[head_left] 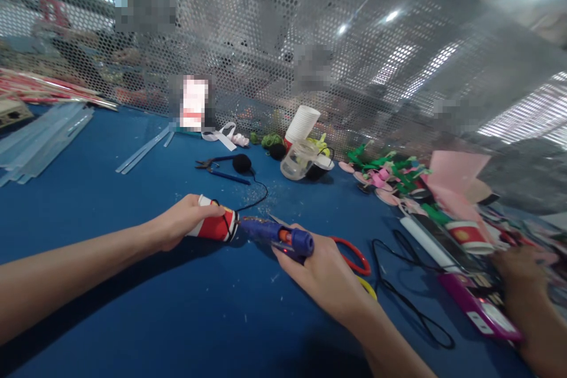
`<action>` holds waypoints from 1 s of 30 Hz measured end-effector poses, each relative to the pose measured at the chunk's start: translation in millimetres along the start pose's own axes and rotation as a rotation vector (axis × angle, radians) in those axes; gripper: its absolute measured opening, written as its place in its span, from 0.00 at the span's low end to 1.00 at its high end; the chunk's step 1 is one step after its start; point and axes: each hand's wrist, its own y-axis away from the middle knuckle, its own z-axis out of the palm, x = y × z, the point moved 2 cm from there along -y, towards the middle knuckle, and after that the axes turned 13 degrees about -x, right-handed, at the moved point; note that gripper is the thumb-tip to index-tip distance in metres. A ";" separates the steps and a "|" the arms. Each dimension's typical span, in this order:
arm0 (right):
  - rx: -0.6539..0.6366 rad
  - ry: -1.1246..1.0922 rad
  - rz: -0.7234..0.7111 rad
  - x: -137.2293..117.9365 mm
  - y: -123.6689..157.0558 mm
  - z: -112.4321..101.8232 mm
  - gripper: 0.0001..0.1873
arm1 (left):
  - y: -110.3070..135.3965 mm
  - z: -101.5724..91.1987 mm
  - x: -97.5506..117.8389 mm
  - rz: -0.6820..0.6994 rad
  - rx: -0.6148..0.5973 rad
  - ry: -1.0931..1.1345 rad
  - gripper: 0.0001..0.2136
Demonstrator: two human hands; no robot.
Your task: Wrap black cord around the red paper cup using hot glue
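Observation:
My left hand (pixel 181 221) is wrapped round a red and white paper cup (pixel 215 225) lying on its side on the blue table (pixel 133 307). A thin black wire runs over the cup's base. My right hand (pixel 321 271) grips a blue glue gun (pixel 277 235) with an orange band. Its nozzle points left and touches the cup's base. Red-handled scissors (pixel 354 257) lie just right of that hand.
Black pliers (pixel 217 164) and a black pompom (pixel 241 162) lie further back. A stack of white cups (pixel 302 124) and a clear jar (pixel 301 160) stand by the mesh wall. Clear glue sticks (pixel 39 139) lie far left. Another person's hand (pixel 525 274) and craft pieces crowd the right.

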 end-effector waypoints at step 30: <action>0.032 -0.015 0.019 -0.3 -3.8 0.2 0.05 | 4.6 3.8 1.7 0.003 0.038 0.005 0.08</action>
